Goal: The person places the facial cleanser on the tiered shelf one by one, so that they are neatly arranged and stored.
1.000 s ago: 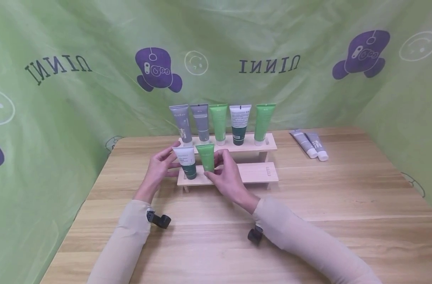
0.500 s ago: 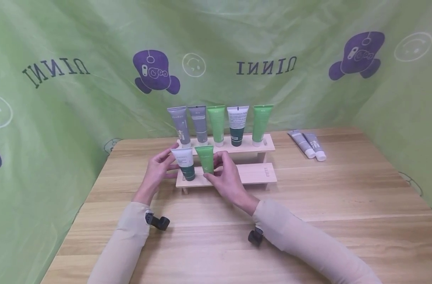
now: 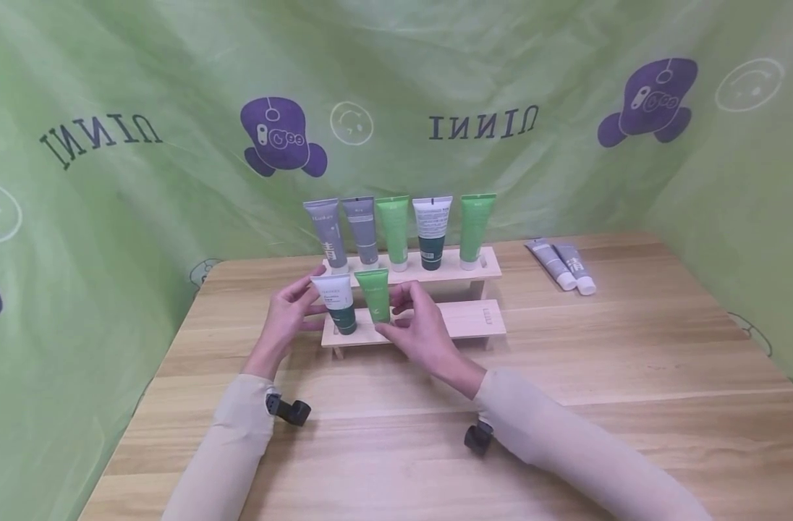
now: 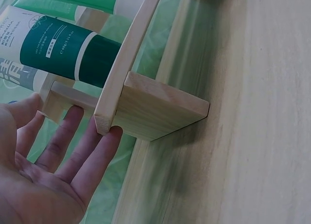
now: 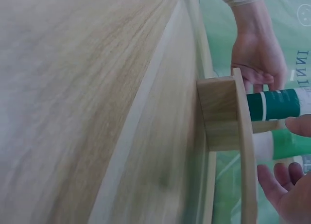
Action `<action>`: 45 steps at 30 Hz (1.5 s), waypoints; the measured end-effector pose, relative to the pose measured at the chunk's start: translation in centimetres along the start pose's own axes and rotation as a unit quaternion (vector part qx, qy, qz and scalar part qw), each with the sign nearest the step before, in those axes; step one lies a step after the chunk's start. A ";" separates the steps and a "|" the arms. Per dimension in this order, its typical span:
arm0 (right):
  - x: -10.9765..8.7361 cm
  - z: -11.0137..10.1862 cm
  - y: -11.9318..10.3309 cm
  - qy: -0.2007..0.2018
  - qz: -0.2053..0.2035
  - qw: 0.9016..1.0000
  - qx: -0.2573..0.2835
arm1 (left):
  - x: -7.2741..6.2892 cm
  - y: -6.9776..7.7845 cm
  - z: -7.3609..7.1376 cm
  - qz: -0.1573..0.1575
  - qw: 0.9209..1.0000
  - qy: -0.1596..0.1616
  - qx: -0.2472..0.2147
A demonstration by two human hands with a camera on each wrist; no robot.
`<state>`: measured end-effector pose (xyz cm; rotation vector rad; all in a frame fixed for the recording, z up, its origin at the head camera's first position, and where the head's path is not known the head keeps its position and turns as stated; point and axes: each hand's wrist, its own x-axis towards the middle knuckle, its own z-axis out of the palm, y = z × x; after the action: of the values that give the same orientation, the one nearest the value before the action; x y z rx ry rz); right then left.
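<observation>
A small green tube stands cap down on the lower step of the wooden rack. My right hand is at its right side, thumb and fingers spread around it; in the right wrist view a gap shows between the fingers and the tube. Left of it stands a white and dark green tube. My left hand is at the rack's left end, behind that tube. Its fingertips touch the end of the lower board in the left wrist view, the fingers loosely extended.
On the upper step stand two grey tubes, two green tubes and a white and green tube. Two more grey tubes lie on the wooden table at the right. A green curtain hangs behind.
The view has shifted slightly. The small green tube stays in place on the lower step, while my right hand has eased slightly away from it. My left hand stays at the rack's end.
</observation>
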<state>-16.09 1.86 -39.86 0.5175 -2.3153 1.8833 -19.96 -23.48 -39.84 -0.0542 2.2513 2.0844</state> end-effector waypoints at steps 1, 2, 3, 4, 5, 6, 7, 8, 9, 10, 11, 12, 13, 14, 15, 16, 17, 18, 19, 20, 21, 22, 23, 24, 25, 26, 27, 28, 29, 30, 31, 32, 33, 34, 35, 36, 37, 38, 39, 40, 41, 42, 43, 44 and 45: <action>-0.1 -0.4 0.0 -0.002 0.002 1.000 0.003 | 0.0 0.0 0.0 0.003 1.000 -0.002 0.001; -0.3 -0.8 -0.1 -0.003 0.004 1.000 0.007 | 0.0 0.0 0.0 0.004 1.000 -0.002 0.003; -0.4 -1.3 -0.1 -0.004 0.007 1.000 0.011 | -0.1 0.0 0.0 0.006 1.000 -0.003 0.007; -0.6 -1.8 -0.2 -0.005 0.009 1.000 0.016 | -0.1 0.1 -0.1 0.007 1.000 -0.003 0.011; -0.7 -2.4 -0.3 -0.006 0.009 1.000 0.019 | -0.1 0.1 -0.1 0.008 1.000 -0.004 0.015; -0.9 -3.1 -0.4 -0.007 0.010 1.000 0.022 | -0.1 0.2 -0.1 0.008 1.000 -0.006 0.018; -1.1 -3.8 -0.5 -0.007 0.009 1.000 0.024 | -0.1 0.2 -0.1 0.007 1.000 -0.008 0.022; -1.2 -4.5 -0.7 -0.008 0.009 1.000 0.027 | -0.1 0.3 -0.1 0.008 1.000 -0.011 0.028; -1.4 -5.4 -0.8 -0.009 0.008 1.000 0.028 | 0.0 0.3 -0.1 0.008 0.999 -0.015 0.033; -1.5 -6.2 -0.8 -0.008 0.007 1.000 0.028 | 0.0 0.4 -0.1 0.008 0.999 -0.018 0.036; -1.7 -7.1 -0.9 -0.005 0.008 1.000 0.024 | 0.1 0.5 -0.1 0.008 0.999 -0.021 0.040; -1.8 -8.0 -0.9 -0.002 0.009 1.000 0.022 | 0.2 0.5 -0.1 0.006 0.999 -0.024 0.043; -1.9 -8.9 -0.9 0.001 0.011 1.000 0.019 | 0.3 0.5 -0.1 0.005 0.999 -0.027 0.046; -2.0 -9.9 -0.8 0.005 0.014 1.000 0.015 | 0.4 0.6 -0.1 0.005 0.998 -0.029 0.049; -2.1 -10.9 -0.7 0.011 0.015 1.000 0.007 | 0.5 0.6 -0.1 0.002 0.998 -0.029 0.049; -2.2 -11.8 -0.6 0.018 0.016 1.000 -0.001 | 0.5 0.6 0.0 0.001 0.998 -0.029 0.049; -2.3 -12.8 -0.4 0.024 0.015 1.000 -0.010 | 0.5 0.6 0.0 0.000 0.998 -0.030 0.050; -2.4 -13.7 -0.2 0.032 0.015 0.999 -0.015 | 0.5 0.7 0.0 -0.001 0.998 -0.030 0.050; -2.4 -14.6 0.0 0.038 0.014 0.999 -0.015 | 0.5 0.7 0.0 -0.001 0.998 -0.029 0.050; -2.5 -15.5 0.2 0.044 0.015 0.999 -0.013 | 0.6 0.7 0.0 -0.002 0.998 -0.027 0.048; -2.5 -16.3 0.4 0.049 0.016 0.999 -0.005 | 0.5 0.7 0.0 -0.002 0.999 -0.025 0.048; -2.5 -17.1 0.7 0.053 0.017 0.998 0.005 | 0.5 0.7 0.0 -0.003 0.999 -0.023 0.047; -2.6 -17.9 0.9 0.056 0.020 0.998 0.022 | 0.5 0.7 0.0 -0.003 0.999 -0.021 0.046; -2.6 -18.7 1.1 0.057 0.023 0.997 0.045 | 0.5 0.7 0.0 -0.003 0.999 -0.020 0.045; -2.6 -19.4 1.3 0.058 0.027 0.996 0.069 | 0.5 0.7 -0.1 -0.003 0.999 -0.018 0.045; -2.6 -20.2 1.5 0.059 0.033 0.994 0.087 | 0.5 0.7 -0.1 -0.003 0.999 -0.018 0.044; -2.6 -20.9 1.8 0.060 0.039 0.992 0.107 | 0.5 0.7 -0.1 -0.003 0.999 -0.018 0.044; -2.5 -21.6 2.0 0.061 0.044 0.990 0.123 | 0.5 0.7 -0.1 -0.003 0.999 -0.018 0.045; -2.4 -22.3 2.2 0.061 0.051 0.987 0.137 | 0.4 0.7 -0.1 -0.003 0.999 -0.019 0.046; -2.3 -23.0 2.4 0.060 0.058 0.986 0.144 | 0.4 0.7 -0.1 -0.003 0.999 -0.019 0.047; -2.2 -23.7 2.7 0.058 0.064 0.985 0.153 | 0.4 0.6 -0.2 -0.003 0.999 -0.019 0.047; -2.1 -24.3 3.0 0.056 0.071 0.983 0.158 | 0.4 0.6 -0.2 -0.003 0.999 -0.019 0.048; -1.9 -25.0 3.3 0.053 0.076 0.982 0.162 | 0.3 0.6 -0.2 -0.003 0.999 -0.019 0.048; -1.7 -25.7 3.6 0.050 0.083 0.982 0.161 | 0.3 0.6 -0.2 -0.003 0.999 -0.019 0.049; -1.6 -26.4 4.0 0.046 0.093 0.981 0.162 | 0.3 0.6 -0.2 -0.003 0.999 -0.019 0.049; -1.4 -27.1 4.2 0.043 0.106 0.980 0.161 | 0.3 0.5 -0.2 -0.003 0.999 -0.017 0.047; -1.3 -27.8 4.5 0.040 0.122 0.979 0.160 | 0.3 0.5 -0.2 -0.004 0.999 -0.017 0.047; -1.2 -28.5 4.7 0.037 0.139 0.978 0.153 | 0.3 0.5 -0.2 -0.005 0.999 -0.018 0.046; -1.1 -29.2 4.9 0.035 0.158 0.977 0.137 | 0.4 0.4 -0.2 -0.005 0.999 -0.019 0.045; -0.9 -29.8 5.1 0.033 0.177 0.976 0.120 | 0.4 0.4 -0.2 -0.005 0.999 -0.019 0.044; -0.8 -30.5 5.2 0.026 0.197 0.975 0.103 | 0.4 0.4 -0.2 -0.006 0.999 -0.019 0.044; -0.7 -31.1 5.3 0.018 0.213 0.973 0.083 | 0.4 0.4 -0.2 -0.006 0.999 -0.020 0.044; -0.5 -31.6 5.5 0.011 0.224 0.972 0.063 | 0.5 0.4 -0.1 -0.007 0.999 -0.020 0.044; -0.3 -32.1 5.5 0.004 0.232 0.972 0.045 | 0.5 0.5 -0.1 -0.007 0.999 -0.021 0.044; -0.1 -32.6 5.6 -0.006 0.242 0.970 0.022 | 0.5 0.5 -0.1 -0.006 0.999 -0.021 0.044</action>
<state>-21.98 34.35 -37.84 -0.0490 -2.5869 2.1281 -20.47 -23.55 -39.37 -0.0190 2.3083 1.9580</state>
